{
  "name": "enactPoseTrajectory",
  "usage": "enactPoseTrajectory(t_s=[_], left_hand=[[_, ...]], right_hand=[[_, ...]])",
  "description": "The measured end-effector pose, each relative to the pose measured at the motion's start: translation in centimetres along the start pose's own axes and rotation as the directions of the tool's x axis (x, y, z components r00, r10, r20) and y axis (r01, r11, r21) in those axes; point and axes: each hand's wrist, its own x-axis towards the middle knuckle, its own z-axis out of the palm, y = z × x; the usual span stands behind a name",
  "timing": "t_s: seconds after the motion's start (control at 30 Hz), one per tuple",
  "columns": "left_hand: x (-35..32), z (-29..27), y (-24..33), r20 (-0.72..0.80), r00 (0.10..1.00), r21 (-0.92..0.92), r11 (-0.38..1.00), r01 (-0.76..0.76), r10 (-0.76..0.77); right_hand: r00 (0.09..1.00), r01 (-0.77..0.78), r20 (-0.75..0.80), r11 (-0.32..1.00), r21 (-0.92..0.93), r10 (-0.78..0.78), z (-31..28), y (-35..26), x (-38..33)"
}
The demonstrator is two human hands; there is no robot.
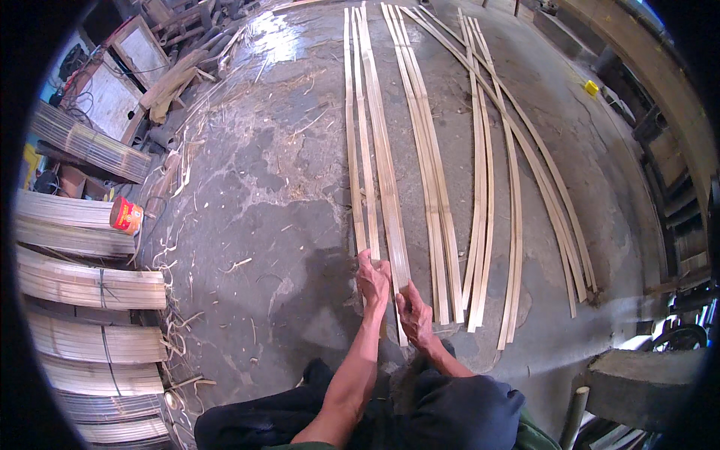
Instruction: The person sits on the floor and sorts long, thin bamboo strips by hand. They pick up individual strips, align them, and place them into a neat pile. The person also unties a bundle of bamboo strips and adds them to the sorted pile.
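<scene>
Floor: grey concrete floor (262, 225) was rough and stained, with thin shavings scattered on it, mostly at the left side.
Strips laid out: long bamboo strips (431, 172) lay side by side on the floor, running away from me; I counted about four loose groups, each of two to four strips, but I could not give the exact total because they overlapped.
Strip in hand: the leftmost group (371, 150) ended at my hands, so this one was being worked while the other groups lay untouched.
Left hand: my left hand (373, 279) rested on the near end of this group, fingers bent and pressing the strips.
Right hand: my right hand (415, 315) gripped one strip just beside, fingers closed around it.
Bundles: about six tied bundles of slats (90, 289) were stacked at the left wall.
Can: one red can (126, 215) lay on the bundles.
Progress: I judged the laying out partly done.
</scene>
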Motion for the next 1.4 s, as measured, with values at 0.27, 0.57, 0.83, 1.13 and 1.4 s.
enactPoseTrajectory(t_s=[0.27, 0.57, 0.83, 1.13, 1.4], left_hand=[[2.5, -1.1, 0.0, -0.037, 0.997, -0.184, 0.980, -0.071, 0.065], [2.4, -1.7, -1.9, -0.153, 0.966, -0.037, 0.976, -0.214, 0.206], [3.0, -3.3, 2.4, -0.210, 0.971, -0.198, 0.967, -0.159, 0.117], [5.9, -6.1, -3.9, -0.147, 0.989, 0.127, 0.992, -0.017, 0.035], [5.4, -4.8, -4.3, -0.287, 0.935, 0.427, 0.902, -0.071, 0.209]], right_hand=[[0.892, -0.438, 0.254, 0.854, 0.280, 0.374, 3.1, -2.0, 1.6], [0.922, -0.352, 0.253, 0.907, 0.233, 0.293, 4.7, -0.6, -0.3], [0.957, -0.243, 0.206, 0.955, 0.172, 0.206, 3.4, -0.3, 0.6], [0.902, -0.284, 0.390, 0.934, 0.216, 0.184, 5.6, 0.4, -2.8], [0.891, -0.238, 0.424, 0.962, 0.134, 0.161, 6.7, 1.9, -4.5]])
